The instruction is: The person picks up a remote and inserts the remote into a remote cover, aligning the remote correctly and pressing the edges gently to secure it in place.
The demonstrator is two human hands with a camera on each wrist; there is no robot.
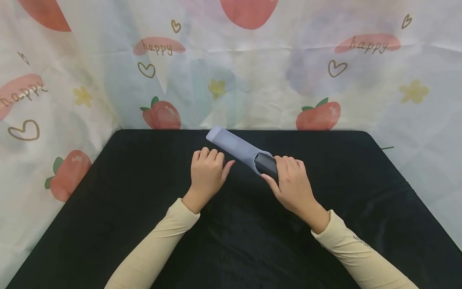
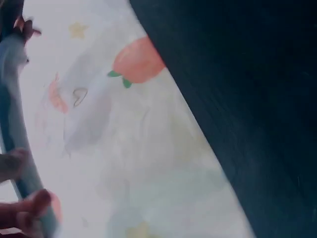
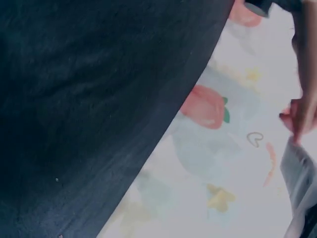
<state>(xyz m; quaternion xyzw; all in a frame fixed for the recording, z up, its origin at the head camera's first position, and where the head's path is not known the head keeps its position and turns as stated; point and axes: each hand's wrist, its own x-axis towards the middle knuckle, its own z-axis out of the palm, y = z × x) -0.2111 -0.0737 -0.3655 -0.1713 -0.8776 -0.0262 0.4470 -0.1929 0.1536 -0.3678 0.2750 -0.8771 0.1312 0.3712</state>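
Right hand [image 1: 294,184] grips the dark object [image 1: 266,163], fingers over it, thumb beside the mouth of the blue-grey sleeve [image 1: 232,146]. Dark object sits partly inside that mouth; sleeve slants up and leftward, apparently held above the black table [image 1: 234,245]. Left hand [image 1: 206,168] near the sleeve's far end, fingers loosely curled, thumb standing apart; seems to hold nothing, contact with the sleeve unclear. Judgement: keep object and sleeve in one line, or the mouth may catch. Right thumb best kept off the rim. A light left-hand pinch would steady the far end without creasing it.
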